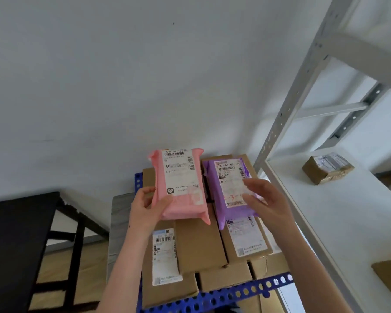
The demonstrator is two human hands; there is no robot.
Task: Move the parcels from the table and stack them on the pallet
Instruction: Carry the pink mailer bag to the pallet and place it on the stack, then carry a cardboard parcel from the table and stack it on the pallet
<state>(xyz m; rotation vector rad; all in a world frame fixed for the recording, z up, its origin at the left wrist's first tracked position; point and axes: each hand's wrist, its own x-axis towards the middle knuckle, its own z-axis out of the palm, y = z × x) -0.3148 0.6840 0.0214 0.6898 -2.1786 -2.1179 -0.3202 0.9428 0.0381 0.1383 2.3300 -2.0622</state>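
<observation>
- A plain white wall [99, 86] filled most of the view behind the work area.
- A grey metal rack [303, 82] with punched uprights stood on the right, and its white shelf board [325, 211] ran along that side.
- A black table [14, 245] sat at the lower left, with a wood-look floor [90, 263] showing beneath its frame.
- The pallet [235, 292], a blue frame with rows of holes, stood between the table and the rack, close to the wall.
- Brown cardboard boxes [199, 242] were packed side by side on the pallet, several with white shipping labels facing up.
- A purple parcel [230, 190] lay flat on top of the boxes on the right side of the stack, label up.
- A pink parcel [178, 184] was just to the left of the purple one, over the boxes, label up. I could not tell whether it rested on them.
- A small taped box [327, 169] sat alone on the shelf board, well apart from the pallet.
- The left hand [145, 206] reached forward on a bare arm and gripped the near left corner of the pink parcel, thumb on top and fingers underneath.
- The right hand [266, 199] reached in from the right with its fingers loosely straight and spread over the purple parcel's label, holding nothing. Whether the fingertips touched the label was not clear.
</observation>
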